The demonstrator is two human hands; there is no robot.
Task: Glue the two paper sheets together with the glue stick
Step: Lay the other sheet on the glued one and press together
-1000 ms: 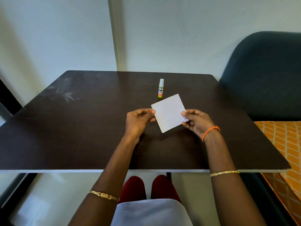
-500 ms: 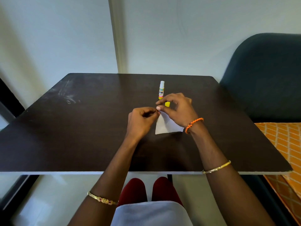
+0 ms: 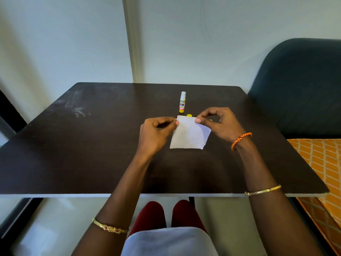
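Paper (image 3: 190, 134): white square at frame centre, far edge lifted, near edge resting on or just above the dark table (image 3: 92, 145). I cannot tell whether I see one sheet or two stacked; a thin offset along the lower right edge hints at a second layer.

Left hand (image 3: 156, 133): thumb and forefinger pinched closed on the upper left corner of the paper, the other fingers curled in.

Right hand (image 3: 220, 124): thumb and forefinger pinched closed on the upper edge near the right corner, the rest loosely arched above it.

Glue stick (image 3: 182, 102): upright just beyond the paper, toward upper centre of frame, white tip up, yellow label; neither hand touches it.

Yellow cap (image 3: 189, 115): small yellow piece on the table just behind the paper's top edge, beside the stick's base; I judge it to be the cap, so the stick looks open.

Handling, paper: I judge it very light, limp and easy to crease or tear. Corner pinches suit it; a light grip is enough, and pulling the corners apart risks a rip.

Handling, stick: I judge it light, rigid and easy to tip over. Best taken round the labelled barrel, away from the tacky tip.

Step in hand: I judge the sheets are being separated or squared at the top edge.
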